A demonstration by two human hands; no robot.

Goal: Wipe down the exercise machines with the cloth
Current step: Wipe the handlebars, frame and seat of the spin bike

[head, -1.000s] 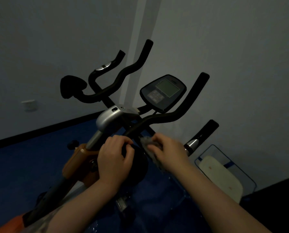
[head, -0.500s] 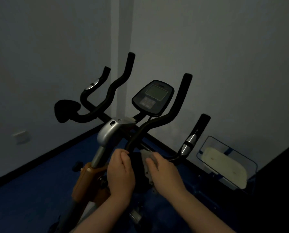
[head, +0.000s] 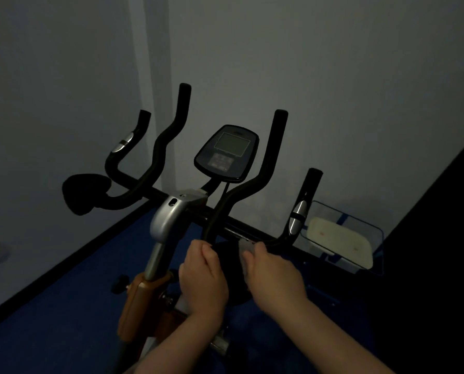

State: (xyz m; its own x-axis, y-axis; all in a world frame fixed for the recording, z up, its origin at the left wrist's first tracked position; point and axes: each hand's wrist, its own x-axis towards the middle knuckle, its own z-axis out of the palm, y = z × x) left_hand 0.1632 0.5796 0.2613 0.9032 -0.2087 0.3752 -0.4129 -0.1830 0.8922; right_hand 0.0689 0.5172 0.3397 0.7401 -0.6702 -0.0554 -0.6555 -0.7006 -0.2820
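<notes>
left hand (head: 202,279) – fingers curled round black pad (head: 229,265) on exercise bike (head: 171,214) | right hand (head: 272,273) – pinches cloth (head: 245,245) against pad's right side | clear bin (head: 371,233) right of handlebars, by wall – holds pale cushion-like item (head: 338,240)

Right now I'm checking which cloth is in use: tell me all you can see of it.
The cloth is small, pale grey and crumpled, soft-looking. Only its upper edge shows above the right hand, which presses it against a dark rounded pad below the handlebar. The rest is hidden.
</notes>
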